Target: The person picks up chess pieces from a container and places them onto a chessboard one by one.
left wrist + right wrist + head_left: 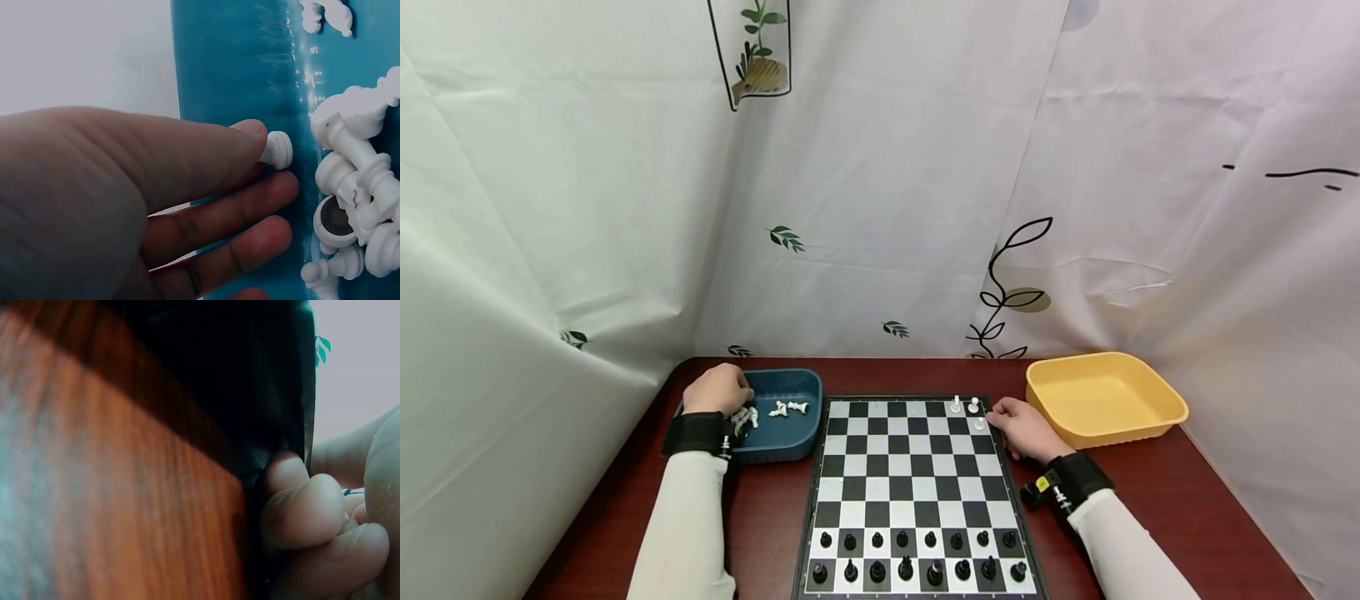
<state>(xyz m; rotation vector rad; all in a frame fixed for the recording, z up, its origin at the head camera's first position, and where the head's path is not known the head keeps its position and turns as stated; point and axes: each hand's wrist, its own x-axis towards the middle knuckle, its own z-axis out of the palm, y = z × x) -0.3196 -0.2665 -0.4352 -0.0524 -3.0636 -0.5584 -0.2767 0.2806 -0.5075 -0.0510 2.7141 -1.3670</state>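
Note:
Over the left side of the blue tray [797,433], my left hand [718,389] pinches a white chess piece [280,150] between thumb and index finger. Only the round base of that piece shows. Beside those fingertips lies a heap of white chess pieces [353,162], tipped on their sides in the tray. My right hand [1026,429] grips the right edge of the chessboard [902,462] near its far corner, curled fingers [303,512] against the dark side. Close to this hand, three white pieces [973,405] stand on the board's far right squares.
Two rows of black chess pieces [906,568] stand along the board's near side. A yellow tray [1105,437] sits at the back right of the reddish-brown table [1187,500]. Behind the table hangs a white printed cloth [865,208].

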